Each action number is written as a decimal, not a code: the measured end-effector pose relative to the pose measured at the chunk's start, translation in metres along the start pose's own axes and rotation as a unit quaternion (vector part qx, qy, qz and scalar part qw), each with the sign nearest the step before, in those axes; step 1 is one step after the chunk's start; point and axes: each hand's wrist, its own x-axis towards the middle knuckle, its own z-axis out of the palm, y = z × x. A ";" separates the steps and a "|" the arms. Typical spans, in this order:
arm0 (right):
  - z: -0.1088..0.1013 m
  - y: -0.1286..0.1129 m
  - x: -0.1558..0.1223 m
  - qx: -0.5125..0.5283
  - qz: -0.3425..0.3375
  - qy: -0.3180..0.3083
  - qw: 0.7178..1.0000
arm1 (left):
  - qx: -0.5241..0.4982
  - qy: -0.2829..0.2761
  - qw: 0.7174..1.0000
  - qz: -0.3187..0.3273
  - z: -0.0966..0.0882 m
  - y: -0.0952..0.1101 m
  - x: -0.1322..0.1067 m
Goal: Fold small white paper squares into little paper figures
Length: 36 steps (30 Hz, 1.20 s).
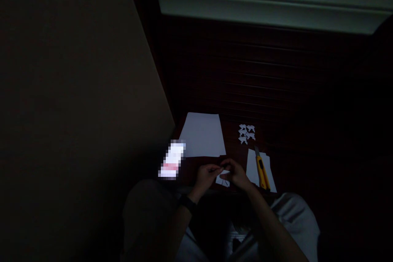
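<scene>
The scene is very dark. My left hand [206, 175] and my right hand [237, 174] meet over the near edge of a dark wooden surface [276, 102]. Both pinch a small piece of white paper [223, 179], whose lower part shows between the hands with fold lines on it. A dark band sits on my left wrist. A large white paper sheet [203, 134] lies just beyond the hands.
A yellow utility knife [262, 169] rests on a smaller white paper [254, 166] right of my hands. Several small folded paper pieces [247, 133] sit in a cluster farther back. A lit phone screen [172, 159] lies left. A wall [76, 90] stands on the left.
</scene>
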 end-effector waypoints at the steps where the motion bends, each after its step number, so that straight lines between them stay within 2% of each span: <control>1: 0.000 -0.001 -0.001 0.001 -0.005 -0.001 1.000 | -0.004 0.007 1.000 -0.002 -0.001 0.002 0.000; 6: -0.001 -0.006 -0.003 0.012 -0.025 -0.004 1.000 | -0.031 0.034 0.999 -0.001 -0.004 0.007 -0.001; 12: -0.002 -0.005 -0.004 0.059 -0.038 -0.025 0.997 | -0.041 0.025 0.999 0.003 -0.004 0.000 0.000; 17: -0.008 0.000 -0.002 0.007 -0.074 -0.047 0.996 | -0.020 0.026 0.999 0.005 -0.003 -0.003 0.001; 21: -0.011 -0.002 -0.003 0.000 -0.073 -0.078 0.994 | -0.010 0.027 1.000 0.008 -0.003 -0.001 0.000; 36: -0.013 -0.003 -0.003 -0.029 -0.086 -0.081 0.993 | -0.019 0.027 0.999 0.023 -0.003 -0.004 0.001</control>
